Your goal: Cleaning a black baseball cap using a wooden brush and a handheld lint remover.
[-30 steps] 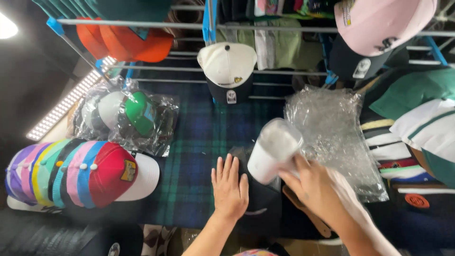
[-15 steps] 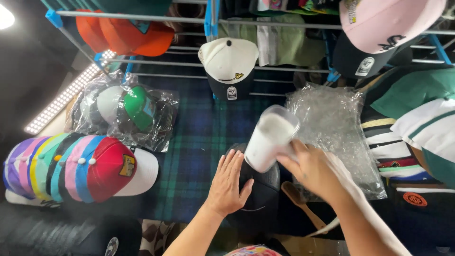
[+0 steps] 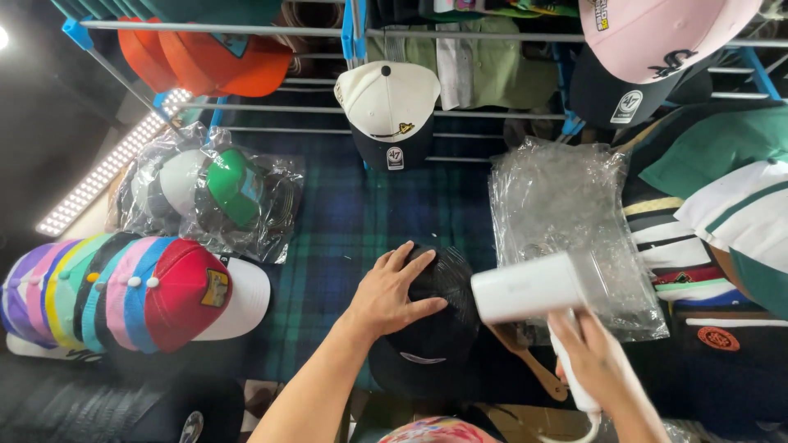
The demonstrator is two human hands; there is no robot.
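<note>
A black cap (image 3: 439, 328) lies on the dark plaid cloth (image 3: 345, 230) near the front edge. My left hand (image 3: 390, 291) rests spread on the cap's mesh crown, fingers apart, pressing it down. My right hand (image 3: 595, 361) grips the handle of a white handheld steamer (image 3: 529, 287), whose barrel lies level and points left toward the cap, just right of it. A white cord trails from the handle's base.
A row of stacked coloured caps (image 3: 123, 295) sits at the left. Bagged caps (image 3: 213, 197) lie behind them. Clear plastic bags (image 3: 566, 213) lie at the right, a wooden brush (image 3: 529, 365) under the steamer. Caps hang on a metal rack (image 3: 394, 107) behind.
The steamer has swung from pointing up over the cap to level and moved right and lower. My left hand slid further up onto the cap's crown.
</note>
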